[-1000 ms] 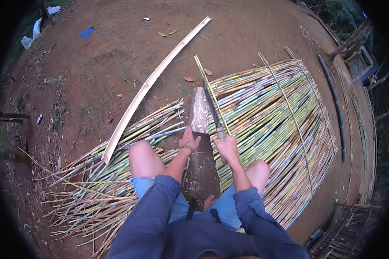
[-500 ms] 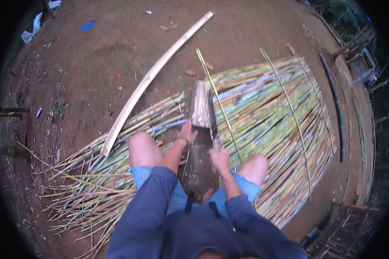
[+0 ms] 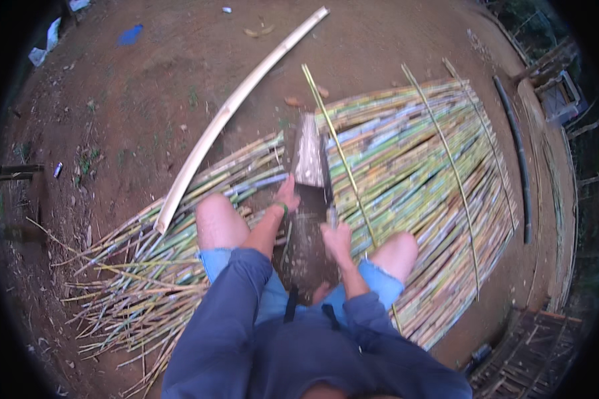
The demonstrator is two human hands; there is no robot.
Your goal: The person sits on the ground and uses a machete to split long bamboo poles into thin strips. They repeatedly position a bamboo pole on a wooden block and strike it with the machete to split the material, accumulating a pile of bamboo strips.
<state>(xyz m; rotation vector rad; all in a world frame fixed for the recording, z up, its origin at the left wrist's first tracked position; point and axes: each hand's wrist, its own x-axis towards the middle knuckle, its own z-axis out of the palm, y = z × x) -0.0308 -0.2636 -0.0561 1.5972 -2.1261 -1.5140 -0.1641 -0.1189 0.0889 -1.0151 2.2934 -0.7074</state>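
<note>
My right hand (image 3: pixel 337 238) is closed round the handle of a long, dark-bladed knife, apparently a machete (image 3: pixel 328 193). Its blade points away from me along the right side of a wooden block (image 3: pixel 309 156) with a pale, chopped face. At the near left of that face is my left hand (image 3: pixel 287 193), fingers apart and nothing visible in it. It lies next to the cut ends of the left pile of thin stalks (image 3: pixel 246 163). The block's darker near part (image 3: pixel 306 246) stretches back between my knees.
To my right, many stalks lie side by side as a broad mat (image 3: pixel 419 179), crossed by thin poles (image 3: pixel 454 173). A long pale split strip (image 3: pixel 226 113) rests partly on the left pile. Beyond the mat lies a dark pipe-like pole (image 3: pixel 516 159). Bare earth surrounds everything.
My left hand has drawn slightly left, its fingers less spread over the block. The knife stays in my right hand, its blade closer against the block's right side. The view has shifted slightly.
</note>
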